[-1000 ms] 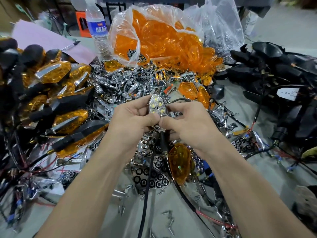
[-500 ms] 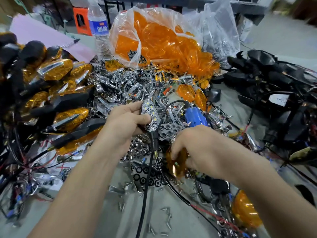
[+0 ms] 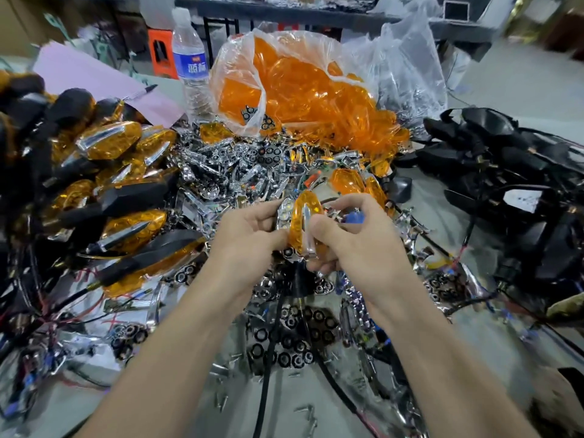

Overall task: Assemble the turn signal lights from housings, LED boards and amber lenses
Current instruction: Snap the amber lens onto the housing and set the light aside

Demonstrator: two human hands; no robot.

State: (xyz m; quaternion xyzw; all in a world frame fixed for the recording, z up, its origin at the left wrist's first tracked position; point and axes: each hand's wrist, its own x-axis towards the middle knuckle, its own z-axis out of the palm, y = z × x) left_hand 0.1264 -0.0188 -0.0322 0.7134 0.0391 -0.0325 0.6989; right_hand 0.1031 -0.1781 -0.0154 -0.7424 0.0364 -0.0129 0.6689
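Worktop (image 3: 284,403) heaped with chrome parts. In front of clear plastic bag of orange lenses (image 3: 300,90): left grip (image 3: 249,235) pinches chrome LED board with white dots (image 3: 284,213), thin black cable (image 3: 268,336) hanging below. Right grip (image 3: 344,245) clenched round amber oval lens with chrome strip (image 3: 298,226), lens edge-on against board. Left of bag: pile of finished amber lights (image 3: 110,147). Right of bag: heap of black housings (image 3: 505,159).

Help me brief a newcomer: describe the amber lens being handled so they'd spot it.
In front of the big clear bag of amber lenses, find both hands. The amber lens stands on edge in the right hand's grip, beside the LED board the left hand holds. Unlike loose lenses behind, it is held off the pile.
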